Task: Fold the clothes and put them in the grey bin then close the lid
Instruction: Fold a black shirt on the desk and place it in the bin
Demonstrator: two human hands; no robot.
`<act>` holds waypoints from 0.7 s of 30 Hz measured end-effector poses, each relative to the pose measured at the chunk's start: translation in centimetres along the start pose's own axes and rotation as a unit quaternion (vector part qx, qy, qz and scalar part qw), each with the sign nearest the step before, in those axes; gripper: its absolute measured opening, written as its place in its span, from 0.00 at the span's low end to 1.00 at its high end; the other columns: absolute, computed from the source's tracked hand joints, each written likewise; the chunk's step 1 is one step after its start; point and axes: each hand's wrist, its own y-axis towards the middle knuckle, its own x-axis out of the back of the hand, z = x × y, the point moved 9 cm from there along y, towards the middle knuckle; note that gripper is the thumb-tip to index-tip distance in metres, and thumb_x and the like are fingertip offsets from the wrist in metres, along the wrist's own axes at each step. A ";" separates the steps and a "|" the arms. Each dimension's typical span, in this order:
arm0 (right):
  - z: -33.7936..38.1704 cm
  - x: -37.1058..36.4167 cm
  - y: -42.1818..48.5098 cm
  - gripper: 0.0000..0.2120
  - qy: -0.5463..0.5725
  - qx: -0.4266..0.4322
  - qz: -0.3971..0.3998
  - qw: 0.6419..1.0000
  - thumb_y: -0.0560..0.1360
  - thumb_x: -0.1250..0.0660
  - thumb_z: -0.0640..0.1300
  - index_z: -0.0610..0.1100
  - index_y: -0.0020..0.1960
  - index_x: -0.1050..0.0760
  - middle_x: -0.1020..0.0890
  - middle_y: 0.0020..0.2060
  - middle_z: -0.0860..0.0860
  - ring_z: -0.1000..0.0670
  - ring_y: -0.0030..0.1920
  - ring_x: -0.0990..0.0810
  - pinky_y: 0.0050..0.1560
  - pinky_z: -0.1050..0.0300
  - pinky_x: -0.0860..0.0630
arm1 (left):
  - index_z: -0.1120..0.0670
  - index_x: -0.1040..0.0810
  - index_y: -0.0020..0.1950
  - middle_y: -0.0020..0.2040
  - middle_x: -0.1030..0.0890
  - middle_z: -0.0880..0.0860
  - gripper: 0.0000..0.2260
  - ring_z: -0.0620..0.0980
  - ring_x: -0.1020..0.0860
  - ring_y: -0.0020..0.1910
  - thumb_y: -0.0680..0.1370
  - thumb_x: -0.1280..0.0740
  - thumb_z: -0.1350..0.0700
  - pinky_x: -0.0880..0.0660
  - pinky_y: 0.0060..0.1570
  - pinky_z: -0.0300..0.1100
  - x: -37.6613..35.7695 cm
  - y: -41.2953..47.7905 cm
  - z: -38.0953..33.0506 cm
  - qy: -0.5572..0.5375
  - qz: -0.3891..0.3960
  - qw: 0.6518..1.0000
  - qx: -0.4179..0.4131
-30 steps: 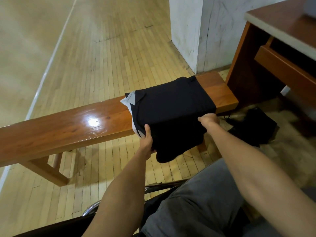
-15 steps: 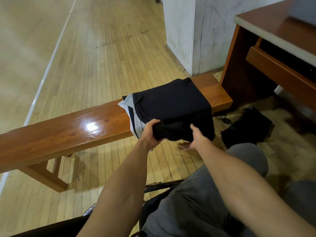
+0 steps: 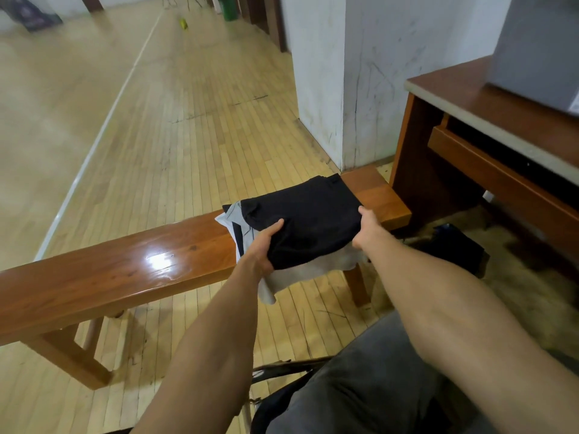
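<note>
**Left hand** (image 3: 263, 245): gripping the near left corner of the black garment (image 3: 307, 217). The thumb is lying on top and the fingers are tucked underneath, out of sight.

**Right hand** (image 3: 365, 228): gripping the right edge of the same garment, thumb on top, fingers hidden below.

**Black garment:** folded into a rough rectangle. It is sitting between the two hands and spreading away beyond the thumbs.

**Grey garment** (image 3: 300, 272): lying directly under the black one. Its near edge is hanging loose below the left hand, off the worktop (image 3: 125, 261). A paler corner is poking out just beyond the left thumb.

**Worktop:** running far out to the left of the left hand, and ending just past the right hand.

**Grey bin** (image 3: 539, 42): standing well beyond and above the right hand, on a higher worktop (image 3: 501, 98). Only part of it is showing, so the lid's state cannot be told.

**Dark bag** (image 3: 460, 245): lying on the floor to the right of the right hand.

**Progress:** by my reading, the task is sitting around its midpoint.
- **Done:** the black piece is looking folded.
- **Doubtful:** the grey piece is drooping unevenly and may be needing a tidier fold.
- **Left:** nothing is visibly in the bin. Carrying the clothes across, placing them inside and closing the lid are all remaining.
</note>
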 end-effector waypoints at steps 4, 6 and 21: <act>6.3 -2.5 4.0 0.21 -0.026 0.071 -0.013 0.997 0.79 0.39 0.47 0.41 0.70 0.28 0.21 0.64 0.49 0.43 0.60 0.20 0.61 0.45 0.21 | 0.58 0.24 0.67 0.55 0.15 0.60 0.15 0.59 0.16 0.54 0.80 0.30 0.57 0.18 0.45 0.51 -2.0 -0.1 -5.6 0.056 -0.003 0.998 -0.027; 9.1 -3.9 -0.1 0.20 -0.013 0.081 -0.043 0.996 0.80 0.39 0.44 0.42 0.71 0.29 0.21 0.65 0.46 0.42 0.61 0.21 0.63 0.45 0.21 | 0.56 0.25 0.67 0.56 0.16 0.60 0.14 0.58 0.16 0.53 0.81 0.32 0.58 0.18 0.43 0.51 -2.1 0.6 -8.5 0.074 -0.026 0.996 -0.041; 24.4 -9.5 -12.8 0.25 0.142 0.233 0.068 0.960 0.85 0.40 0.44 0.50 0.80 0.40 0.28 0.71 0.43 0.38 0.66 0.25 0.43 0.47 0.21 | 0.50 0.27 0.72 0.59 0.17 0.61 0.22 0.61 0.16 0.54 0.79 0.29 0.56 0.17 0.42 0.54 -9.6 -0.5 -25.4 0.057 0.005 0.983 -0.174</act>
